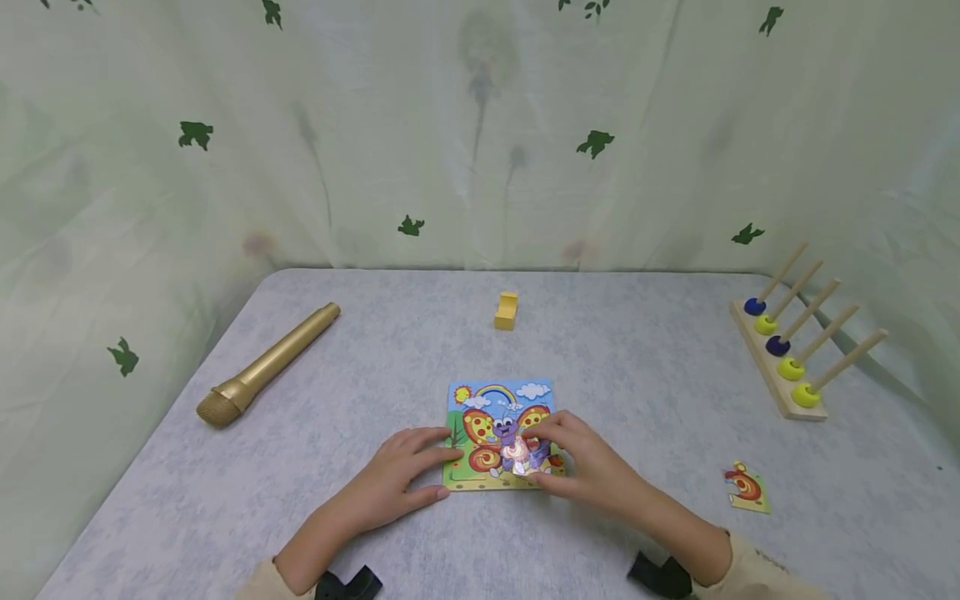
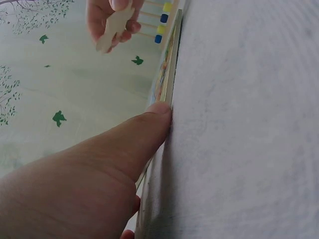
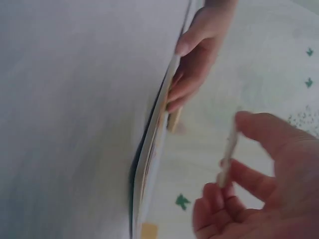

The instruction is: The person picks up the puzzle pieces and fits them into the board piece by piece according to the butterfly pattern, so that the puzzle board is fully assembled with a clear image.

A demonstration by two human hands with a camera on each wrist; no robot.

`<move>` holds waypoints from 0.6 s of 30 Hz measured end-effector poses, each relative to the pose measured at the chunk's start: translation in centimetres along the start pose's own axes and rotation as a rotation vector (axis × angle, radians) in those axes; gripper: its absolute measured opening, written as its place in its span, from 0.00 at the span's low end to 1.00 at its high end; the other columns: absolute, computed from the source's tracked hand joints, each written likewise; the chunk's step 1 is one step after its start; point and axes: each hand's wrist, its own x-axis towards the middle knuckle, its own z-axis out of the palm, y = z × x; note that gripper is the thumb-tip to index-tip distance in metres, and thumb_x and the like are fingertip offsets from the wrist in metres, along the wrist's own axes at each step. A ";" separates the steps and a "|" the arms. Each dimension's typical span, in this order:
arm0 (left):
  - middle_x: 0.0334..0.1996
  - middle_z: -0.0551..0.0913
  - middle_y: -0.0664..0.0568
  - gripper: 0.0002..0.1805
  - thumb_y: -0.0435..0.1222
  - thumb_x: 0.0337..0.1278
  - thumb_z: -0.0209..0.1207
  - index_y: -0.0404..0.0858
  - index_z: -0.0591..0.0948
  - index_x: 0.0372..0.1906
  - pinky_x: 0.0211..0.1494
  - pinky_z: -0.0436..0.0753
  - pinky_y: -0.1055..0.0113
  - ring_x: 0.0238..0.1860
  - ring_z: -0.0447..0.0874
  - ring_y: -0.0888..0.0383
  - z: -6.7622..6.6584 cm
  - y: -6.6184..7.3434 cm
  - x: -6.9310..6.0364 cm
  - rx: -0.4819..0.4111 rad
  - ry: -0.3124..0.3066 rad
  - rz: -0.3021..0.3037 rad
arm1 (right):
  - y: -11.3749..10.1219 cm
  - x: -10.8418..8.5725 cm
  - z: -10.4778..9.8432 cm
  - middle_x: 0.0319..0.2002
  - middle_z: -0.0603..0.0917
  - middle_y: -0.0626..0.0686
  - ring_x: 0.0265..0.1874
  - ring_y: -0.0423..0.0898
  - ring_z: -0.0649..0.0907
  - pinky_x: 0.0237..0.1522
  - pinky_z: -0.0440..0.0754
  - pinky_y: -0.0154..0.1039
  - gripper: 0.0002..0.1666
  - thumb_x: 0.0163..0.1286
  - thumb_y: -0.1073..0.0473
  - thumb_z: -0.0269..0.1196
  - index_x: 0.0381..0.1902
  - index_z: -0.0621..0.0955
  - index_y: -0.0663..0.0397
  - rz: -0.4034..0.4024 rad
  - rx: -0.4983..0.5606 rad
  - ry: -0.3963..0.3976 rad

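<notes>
A butterfly picture puzzle board (image 1: 487, 392) lies on the table before me. My left hand (image 1: 393, 475) rests at its left side, fingertips over the edge and thumb against the near left corner. In the left wrist view that thumb (image 2: 144, 127) presses the board's edge. Above the board's right half, my right hand (image 1: 592, 462) pinches a puzzle piece (image 1: 517, 452) between thumb and fingers. Seen edge-on in the right wrist view, the piece (image 3: 229, 149) is held clear of the board. Another puzzle piece (image 1: 747, 487), with a red-orange swirl, lies off to the right.
A gold microphone (image 1: 270, 358) lies at the left. Toward the back sits a small yellow block (image 1: 506, 311). At the right stands a wooden peg rack (image 1: 780, 375) with blue and yellow beads. A pale curtain (image 1: 420, 125) hangs behind the table (image 1: 390, 333).
</notes>
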 end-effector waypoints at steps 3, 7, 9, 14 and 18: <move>0.62 0.64 0.52 0.25 0.53 0.55 0.55 0.53 0.72 0.59 0.61 0.55 0.49 0.62 0.57 0.50 0.0 0.0 0.0 -0.001 -0.004 -0.003 | 0.4 0.8 1.2 0.42 0.71 0.47 0.38 0.42 0.70 0.36 0.73 0.35 0.25 0.54 0.55 0.68 0.51 0.77 0.50 0.024 -0.020 -0.053; 0.62 0.64 0.51 0.25 0.53 0.54 0.55 0.53 0.72 0.59 0.61 0.55 0.49 0.62 0.57 0.50 -0.1 0.1 0.1 -0.004 -0.009 -0.009 | 1.0 1.7 2.4 0.42 0.71 0.45 0.38 0.41 0.69 0.36 0.72 0.34 0.24 0.55 0.54 0.67 0.51 0.77 0.49 0.038 -0.055 -0.091; 0.62 0.64 0.52 0.25 0.54 0.54 0.55 0.53 0.72 0.58 0.61 0.55 0.49 0.62 0.57 0.50 -0.1 0.2 0.2 -0.004 -0.013 -0.015 | 1.3 2.0 2.9 0.41 0.71 0.44 0.37 0.40 0.69 0.35 0.71 0.33 0.24 0.55 0.53 0.67 0.50 0.78 0.50 0.027 -0.084 -0.100; 0.62 0.64 0.55 0.25 0.55 0.54 0.54 0.55 0.73 0.58 0.62 0.53 0.51 0.63 0.56 0.53 0.1 0.4 0.2 0.026 -0.010 -0.053 | 1.7 2.5 3.6 0.40 0.72 0.42 0.35 0.39 0.68 0.33 0.68 0.32 0.24 0.54 0.51 0.67 0.50 0.79 0.49 0.021 -0.149 -0.114; 0.61 0.65 0.57 0.25 0.56 0.54 0.54 0.53 0.73 0.56 0.62 0.55 0.51 0.64 0.55 0.53 0.4 0.9 0.4 0.058 0.013 -0.054 | 1.7 2.6 3.6 0.40 0.71 0.42 0.36 0.39 0.68 0.34 0.68 0.33 0.24 0.55 0.50 0.66 0.51 0.79 0.47 0.054 -0.143 -0.140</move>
